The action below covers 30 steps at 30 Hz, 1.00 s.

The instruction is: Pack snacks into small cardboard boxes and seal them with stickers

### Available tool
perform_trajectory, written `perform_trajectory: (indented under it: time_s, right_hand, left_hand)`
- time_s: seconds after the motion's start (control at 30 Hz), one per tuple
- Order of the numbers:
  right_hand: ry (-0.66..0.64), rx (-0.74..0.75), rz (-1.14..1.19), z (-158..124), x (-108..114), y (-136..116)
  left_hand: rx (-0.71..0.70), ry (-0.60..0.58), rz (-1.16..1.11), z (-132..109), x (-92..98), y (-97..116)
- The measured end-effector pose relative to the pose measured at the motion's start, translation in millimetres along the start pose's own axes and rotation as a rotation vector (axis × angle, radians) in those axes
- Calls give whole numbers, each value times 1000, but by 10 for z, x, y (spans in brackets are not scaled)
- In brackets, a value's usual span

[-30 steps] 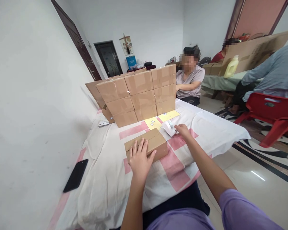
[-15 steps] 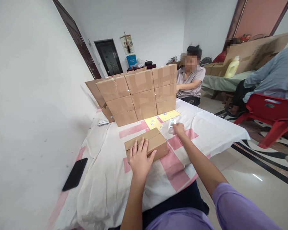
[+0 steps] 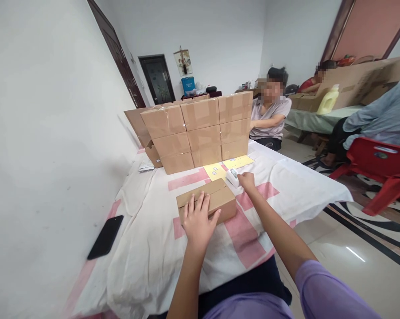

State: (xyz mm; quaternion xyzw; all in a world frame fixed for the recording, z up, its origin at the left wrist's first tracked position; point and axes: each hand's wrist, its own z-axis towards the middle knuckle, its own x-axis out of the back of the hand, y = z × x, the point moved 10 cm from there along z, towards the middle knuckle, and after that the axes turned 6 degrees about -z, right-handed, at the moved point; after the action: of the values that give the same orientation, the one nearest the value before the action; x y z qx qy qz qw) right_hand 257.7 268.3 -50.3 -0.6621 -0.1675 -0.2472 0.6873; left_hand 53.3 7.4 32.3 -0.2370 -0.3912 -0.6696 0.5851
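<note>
My left hand (image 3: 199,221) lies on the closed cardboard box (image 3: 224,195) in front of me, fingers spread over its top and the thumb along the near edge. Beyond the box's right end, my right hand (image 3: 246,180) pinches a small white packet (image 3: 232,177) with a greenish print, tilted just above the cloth; its exact kind is too small to make out. Right behind the packet lie two yellow sheets, the left yellow sheet (image 3: 213,172) with small pale labels on it and the right yellow sheet (image 3: 242,161) with dark marks.
Several taped cardboard boxes (image 3: 203,128) form a wall across the table's far side. A black phone (image 3: 106,237) lies at the left edge, white papers (image 3: 146,166) by the stack. A co-worker (image 3: 273,110) sits behind; a red chair (image 3: 379,161) stands right.
My right hand has shifted slightly left with the white packet, which now tilts up beside the box's far corner. My left hand stays on the box; the whole view has shifted a little.
</note>
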Motion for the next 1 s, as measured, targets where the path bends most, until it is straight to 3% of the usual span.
perform_trajectory:
  time_s: [0.2, 0.63, 1.0]
  right_hand:
    - [45, -18, 36, 25, -7, -47]
    - [-102, -132, 316, 82, 60, 341]
    - [-448, -176, 495, 276, -82, 433]
  left_hand:
    - [0, 3, -8, -21, 16, 5]
    - [6, -9, -5, -10, -15, -2]
    - [4, 1, 19, -31, -12, -2]
